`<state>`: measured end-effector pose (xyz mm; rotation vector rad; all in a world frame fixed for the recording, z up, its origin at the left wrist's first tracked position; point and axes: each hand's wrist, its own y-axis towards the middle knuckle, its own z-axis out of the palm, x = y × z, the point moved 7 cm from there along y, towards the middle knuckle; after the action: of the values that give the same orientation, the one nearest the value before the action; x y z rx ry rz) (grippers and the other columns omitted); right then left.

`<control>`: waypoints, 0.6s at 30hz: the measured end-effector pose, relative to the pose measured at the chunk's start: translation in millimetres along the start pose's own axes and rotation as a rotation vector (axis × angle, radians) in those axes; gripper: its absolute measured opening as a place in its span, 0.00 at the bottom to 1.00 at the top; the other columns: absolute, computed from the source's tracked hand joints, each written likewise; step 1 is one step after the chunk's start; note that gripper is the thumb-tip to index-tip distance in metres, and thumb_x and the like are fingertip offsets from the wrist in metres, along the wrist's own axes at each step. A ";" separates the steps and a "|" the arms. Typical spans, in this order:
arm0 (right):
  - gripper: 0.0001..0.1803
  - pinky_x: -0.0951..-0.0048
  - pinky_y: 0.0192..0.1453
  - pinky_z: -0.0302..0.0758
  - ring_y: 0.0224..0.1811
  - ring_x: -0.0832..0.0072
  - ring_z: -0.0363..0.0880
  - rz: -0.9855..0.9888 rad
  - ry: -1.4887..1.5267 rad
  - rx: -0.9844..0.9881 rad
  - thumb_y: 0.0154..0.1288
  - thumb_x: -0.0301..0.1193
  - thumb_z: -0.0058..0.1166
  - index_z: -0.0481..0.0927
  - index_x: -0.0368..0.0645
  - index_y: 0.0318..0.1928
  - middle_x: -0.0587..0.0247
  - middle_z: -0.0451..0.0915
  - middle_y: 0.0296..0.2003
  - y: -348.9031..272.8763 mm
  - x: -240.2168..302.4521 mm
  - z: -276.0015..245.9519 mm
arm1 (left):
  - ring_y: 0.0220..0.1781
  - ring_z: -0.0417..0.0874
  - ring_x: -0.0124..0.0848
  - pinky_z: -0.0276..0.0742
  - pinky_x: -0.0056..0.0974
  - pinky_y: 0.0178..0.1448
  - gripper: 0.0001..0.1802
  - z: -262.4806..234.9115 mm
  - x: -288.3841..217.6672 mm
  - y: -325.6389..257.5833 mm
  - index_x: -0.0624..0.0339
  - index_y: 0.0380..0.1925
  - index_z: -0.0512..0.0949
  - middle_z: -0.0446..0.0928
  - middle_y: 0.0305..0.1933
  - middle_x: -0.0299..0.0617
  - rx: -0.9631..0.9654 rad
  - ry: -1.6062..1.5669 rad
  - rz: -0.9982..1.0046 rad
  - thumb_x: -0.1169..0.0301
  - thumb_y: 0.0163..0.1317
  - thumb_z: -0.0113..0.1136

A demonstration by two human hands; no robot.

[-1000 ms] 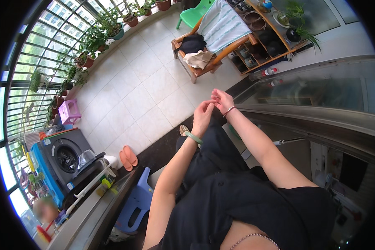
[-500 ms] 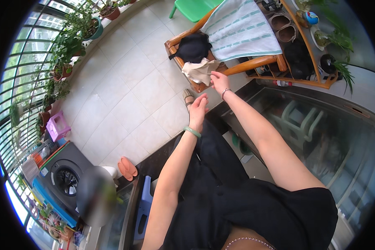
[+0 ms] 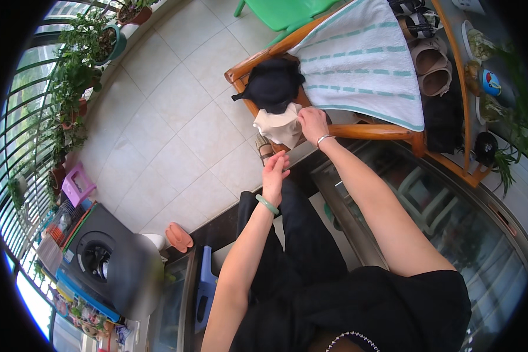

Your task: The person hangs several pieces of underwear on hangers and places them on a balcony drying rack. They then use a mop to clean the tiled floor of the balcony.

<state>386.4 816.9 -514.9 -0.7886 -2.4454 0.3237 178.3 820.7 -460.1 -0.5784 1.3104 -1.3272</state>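
My right hand point(image 3: 314, 124) has its fingers closed on the edge of a crumpled beige cloth garment point(image 3: 277, 126), which lies on the near end of a wooden chair point(image 3: 366, 131). Just nearer to me, my left hand point(image 3: 274, 175) is held in the air with loosely bent fingers apart and nothing in it. A black cloth garment point(image 3: 274, 82) with a strap rests beside the beige one. Over the chair's seat is spread a white towel point(image 3: 358, 64) with green stripes.
Right of the chair stands a wooden rack with shoes point(image 3: 431, 67). A green plastic chair point(image 3: 290, 14) is at the far side. Potted plants point(image 3: 76, 76) line the window at left, with a pink stool point(image 3: 77, 183) and a washing machine point(image 3: 94, 249). A glass sliding door point(image 3: 440, 217) lies below my right arm.
My right hand has reached the beige garment and closed on it. My left hand has dropped slightly nearer to me. The chair and towel look closer as the view has shifted.
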 end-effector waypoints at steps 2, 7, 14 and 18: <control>0.06 0.55 0.60 0.61 0.48 0.60 0.76 -0.121 0.100 -0.088 0.68 0.33 0.48 0.73 0.47 0.42 0.57 0.79 0.33 -17.8 12.2 -10.6 | 0.53 0.75 0.24 0.73 0.32 0.53 0.20 -4.5 -1.9 2.0 0.56 0.58 0.73 0.77 0.53 0.35 -0.055 -0.013 0.028 0.59 0.71 0.52; 0.07 0.61 0.40 0.74 0.37 0.53 0.78 -0.060 0.499 -0.211 0.72 0.30 0.44 0.70 0.39 0.43 0.51 0.78 0.34 -49.6 58.9 -88.6 | 0.43 0.77 0.22 0.71 0.28 0.46 0.26 0.2 -31.2 7.5 0.58 0.54 0.75 0.78 0.47 0.34 -0.049 0.002 0.113 0.49 0.69 0.53; 0.07 0.76 0.41 0.72 0.34 0.80 0.72 -0.034 0.979 -0.294 0.73 0.30 0.48 0.72 0.40 0.43 0.67 0.75 0.32 -95.0 135.8 -178.3 | 0.46 0.79 0.27 0.73 0.32 0.52 0.26 11.1 -107.5 -70.6 0.65 0.49 0.78 0.80 0.47 0.41 0.140 -0.022 0.048 0.51 0.67 0.57; 0.06 0.79 0.40 0.72 0.33 0.84 0.72 -0.113 0.972 -0.286 0.73 0.30 0.49 0.73 0.39 0.42 0.71 0.76 0.31 -121.3 197.4 -239.2 | 0.48 0.80 0.25 0.76 0.32 0.52 0.20 -1.8 -201.8 -177.4 0.62 0.52 0.77 0.81 0.49 0.37 0.151 -0.132 0.513 0.61 0.65 0.63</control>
<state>330.9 852.1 -188.4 -0.6878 -1.6015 -0.3909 164.1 960.2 -230.9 -0.1982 1.1391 -0.9343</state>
